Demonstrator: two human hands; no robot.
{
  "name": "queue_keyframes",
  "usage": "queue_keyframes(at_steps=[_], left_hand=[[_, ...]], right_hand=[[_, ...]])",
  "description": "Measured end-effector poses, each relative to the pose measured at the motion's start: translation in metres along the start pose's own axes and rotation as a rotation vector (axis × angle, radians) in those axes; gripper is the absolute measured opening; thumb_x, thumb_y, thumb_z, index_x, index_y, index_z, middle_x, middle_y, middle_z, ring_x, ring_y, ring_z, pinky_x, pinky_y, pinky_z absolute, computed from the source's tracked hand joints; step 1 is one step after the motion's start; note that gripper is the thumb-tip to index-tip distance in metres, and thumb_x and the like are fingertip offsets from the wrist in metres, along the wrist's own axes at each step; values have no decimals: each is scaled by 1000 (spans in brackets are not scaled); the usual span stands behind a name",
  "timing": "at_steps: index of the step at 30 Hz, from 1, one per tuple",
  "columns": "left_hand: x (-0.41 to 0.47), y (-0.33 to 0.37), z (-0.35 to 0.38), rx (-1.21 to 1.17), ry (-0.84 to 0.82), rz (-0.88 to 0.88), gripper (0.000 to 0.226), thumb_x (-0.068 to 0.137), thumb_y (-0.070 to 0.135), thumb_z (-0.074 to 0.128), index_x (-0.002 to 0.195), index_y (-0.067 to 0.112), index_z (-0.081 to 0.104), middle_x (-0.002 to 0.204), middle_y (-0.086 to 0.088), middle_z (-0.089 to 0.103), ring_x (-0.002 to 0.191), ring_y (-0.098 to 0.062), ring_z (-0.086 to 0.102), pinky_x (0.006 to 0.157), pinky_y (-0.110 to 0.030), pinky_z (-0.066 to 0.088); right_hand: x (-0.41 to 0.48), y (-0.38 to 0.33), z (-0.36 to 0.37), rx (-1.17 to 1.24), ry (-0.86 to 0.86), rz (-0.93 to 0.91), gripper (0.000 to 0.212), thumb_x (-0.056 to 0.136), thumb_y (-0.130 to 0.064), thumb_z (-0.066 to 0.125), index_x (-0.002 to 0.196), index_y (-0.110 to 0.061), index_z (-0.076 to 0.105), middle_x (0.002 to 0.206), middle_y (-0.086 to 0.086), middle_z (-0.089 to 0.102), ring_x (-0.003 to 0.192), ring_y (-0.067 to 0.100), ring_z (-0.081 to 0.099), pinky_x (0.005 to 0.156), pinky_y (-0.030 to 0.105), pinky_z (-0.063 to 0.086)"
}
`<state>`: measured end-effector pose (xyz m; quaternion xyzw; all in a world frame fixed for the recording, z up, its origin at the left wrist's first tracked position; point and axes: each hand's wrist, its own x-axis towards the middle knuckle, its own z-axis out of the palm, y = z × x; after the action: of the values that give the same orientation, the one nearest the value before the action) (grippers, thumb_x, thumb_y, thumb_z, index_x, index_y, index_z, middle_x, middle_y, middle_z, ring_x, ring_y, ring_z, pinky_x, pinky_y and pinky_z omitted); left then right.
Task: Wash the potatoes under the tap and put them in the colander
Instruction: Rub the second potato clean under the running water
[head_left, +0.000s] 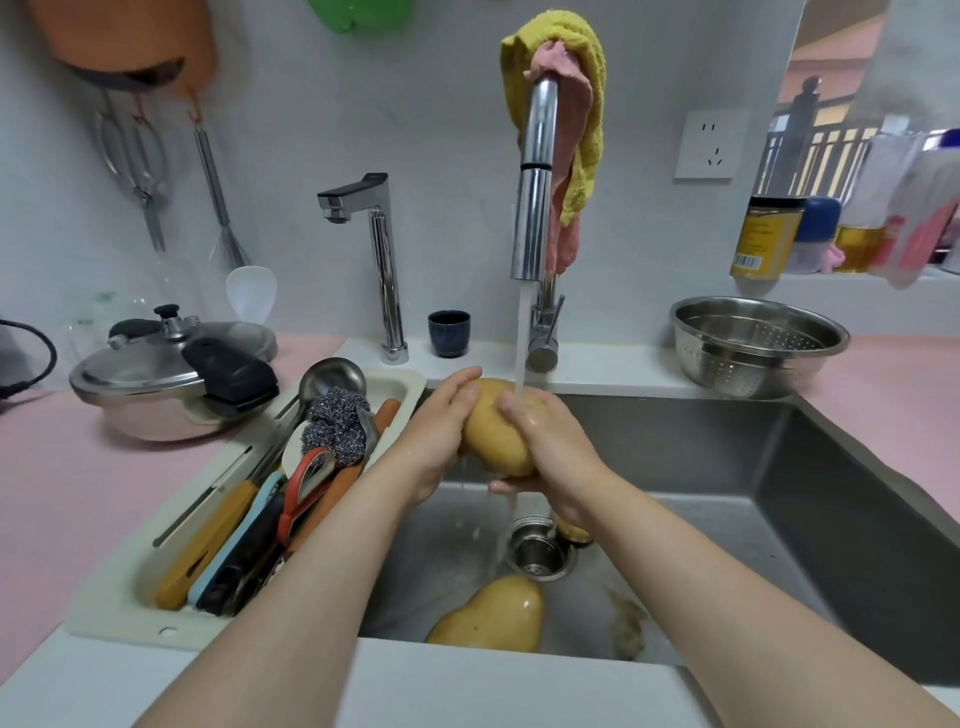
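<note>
left hand (441, 431): I'm cupping the left side of the potato (493, 436), fingers wrapping round its far end.
right hand (550, 457): I'm gripping the same potato from the right, fingers curling over the top, thumb sitting under its near end.
potato: I'm holding it between both hands above the sink (779, 467), clear of the basin floor.
tap (535, 176): running. The water (521, 332) is falling straight down and hitting the potato's top, right by my right fingertips.
runoff: it's dripping off the potato's underside toward the drain (540, 553).
second potato (493, 616): lying wet on the sink floor against the near wall, just in front of the drain.
third potato (574, 532): only a sliver is showing beside the drain; my right wrist is covering the rest.
brown lump (626, 623): sitting on the sink floor right of the second potato, too blurred to identify.
colander (758, 345): standing upright on the pink counter (893, 374) at the sink's far right corner, well apart from my hands.
cloths (582, 104): one yellow and one pink are hanging over the tap's neck.
tray (130, 631): sitting just left of the sink, holding a ladle (332, 376), a steel scourer (337, 421) and handled tools.
pressure cooker (171, 374): standing on the counter left of the tray.
cup (449, 332): standing on the ledge between the small tap (387, 280) and the running one.
</note>
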<state>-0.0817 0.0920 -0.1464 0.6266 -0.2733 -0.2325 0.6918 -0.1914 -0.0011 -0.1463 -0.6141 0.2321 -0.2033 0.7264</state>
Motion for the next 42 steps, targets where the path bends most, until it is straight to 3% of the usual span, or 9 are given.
queue_keyframes(at_steps=[5,11,14,21,25,28,32,36,42], left_hand=[[3,-9,3,1,-22,-11,41,94,22,72,130,33,57,134,-7,55,115,-24,59,88,-39,57],[2,-4,1,-181,119,-76,47,91,17,74,135,22,59,121,-3,57,105,-26,62,78,-41,60],[2,-3,-8,-104,107,-57,48,89,18,77,133,24,59,120,-2,55,110,-29,61,93,-50,59],[5,-9,-11,8,51,-111,49,80,34,84,126,26,66,128,-7,64,111,-28,64,74,-39,56],[7,-8,-13,-35,96,-114,39,87,33,78,123,24,69,125,-8,68,101,-25,66,69,-33,54],[6,-11,-11,45,79,-54,39,89,35,75,126,26,65,125,-6,65,103,-22,65,69,-30,53],[6,-12,-6,72,66,17,37,91,35,74,126,27,65,127,-3,64,112,-20,62,86,-35,56],[6,-10,-7,11,52,-26,35,92,30,72,126,26,64,123,-2,62,106,-19,61,78,-34,55],[9,-12,-12,12,74,-4,35,94,29,70,128,25,64,123,0,60,104,-18,61,74,-30,53]], right_hand=[[-2,-15,-5,33,138,116,31,108,-43,38,105,-29,65,103,16,69,65,33,69,64,50,61],[12,4,-15,61,-76,-35,43,100,-23,64,141,-20,51,133,17,59,104,37,69,69,46,61],[15,8,-8,47,-27,-62,58,92,-28,75,144,-21,51,137,17,57,110,41,68,73,52,64],[9,-1,-3,-155,81,-105,30,110,-37,38,102,-36,67,116,13,66,97,36,70,69,56,64],[13,8,-17,-110,-167,-95,48,98,-29,68,143,-27,51,133,14,59,104,39,70,71,49,64],[13,10,-7,-156,-11,-101,59,86,-32,83,138,-26,56,126,9,63,98,36,74,63,42,64],[17,1,7,-150,235,-119,27,99,-47,60,116,-28,71,111,6,69,96,29,70,72,54,65],[13,-2,-1,-149,134,-124,32,110,-31,36,114,-31,68,114,11,68,97,32,69,79,58,62],[14,8,-8,-117,-23,-101,60,84,-27,82,139,-30,56,128,10,62,103,37,72,78,56,64]])
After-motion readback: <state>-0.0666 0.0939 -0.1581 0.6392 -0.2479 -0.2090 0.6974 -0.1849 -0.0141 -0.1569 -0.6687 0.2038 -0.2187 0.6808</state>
